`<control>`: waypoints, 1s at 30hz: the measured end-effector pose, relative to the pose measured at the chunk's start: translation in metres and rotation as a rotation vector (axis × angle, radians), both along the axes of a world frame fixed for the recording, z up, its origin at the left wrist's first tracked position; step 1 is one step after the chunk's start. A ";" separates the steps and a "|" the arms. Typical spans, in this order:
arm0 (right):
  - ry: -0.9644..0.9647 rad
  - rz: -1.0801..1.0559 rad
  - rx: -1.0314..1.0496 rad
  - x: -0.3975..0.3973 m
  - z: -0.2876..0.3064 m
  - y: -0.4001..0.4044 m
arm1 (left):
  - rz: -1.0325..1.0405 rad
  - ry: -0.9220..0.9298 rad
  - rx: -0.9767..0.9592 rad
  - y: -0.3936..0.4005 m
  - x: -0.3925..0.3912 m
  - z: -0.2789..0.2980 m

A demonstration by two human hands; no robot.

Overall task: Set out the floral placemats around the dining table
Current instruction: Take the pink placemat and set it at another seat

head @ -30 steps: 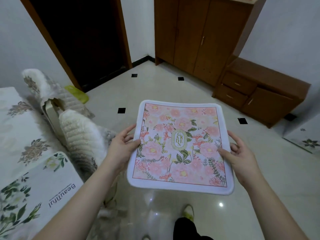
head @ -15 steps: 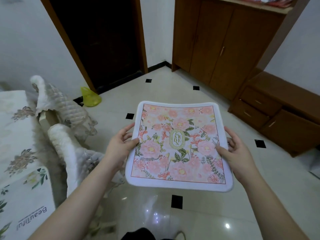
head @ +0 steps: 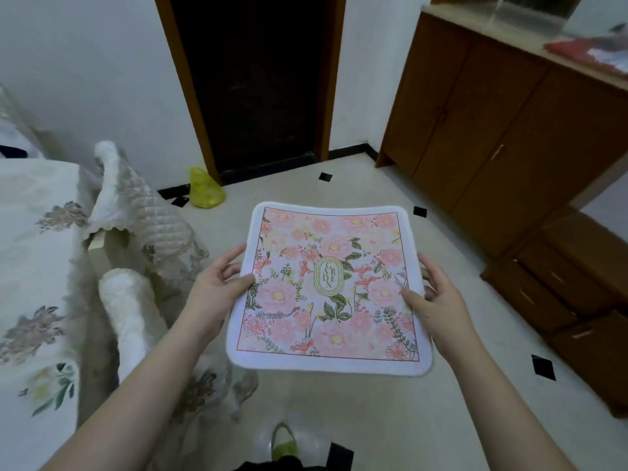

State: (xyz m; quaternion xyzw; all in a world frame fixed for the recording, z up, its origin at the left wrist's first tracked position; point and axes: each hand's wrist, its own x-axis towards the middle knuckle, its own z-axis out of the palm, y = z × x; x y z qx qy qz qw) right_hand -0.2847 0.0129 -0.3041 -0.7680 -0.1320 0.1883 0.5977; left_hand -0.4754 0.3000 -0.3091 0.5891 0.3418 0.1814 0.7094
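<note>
We hold 1 placemat (head: 328,287) flat above the floor, left hand (head: 217,290) and right hand (head: 436,300) pinching opposite edges, probably keeping it unfolded; the worktop (head: 34,266) lies to our left.

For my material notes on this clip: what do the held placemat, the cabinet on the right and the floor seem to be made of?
Placemat: likely soft fabric, matte; it has a fuzzy white border and sags between the left hand and right hand.
Cabinet: wood or wood veneer, brown with a slight sheen; which one I cannot tell.
Floor: glossy pale tile with small black inlays, judging by the reflected light spots.
</note>
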 end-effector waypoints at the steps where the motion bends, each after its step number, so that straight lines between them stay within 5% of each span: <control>1: 0.000 0.011 -0.001 0.008 0.003 0.014 | 0.010 -0.003 0.001 0.012 0.004 0.002; 30: 0.171 0.291 0.068 0.309 0.013 0.260 | 0.296 0.056 0.063 0.191 0.236 0.031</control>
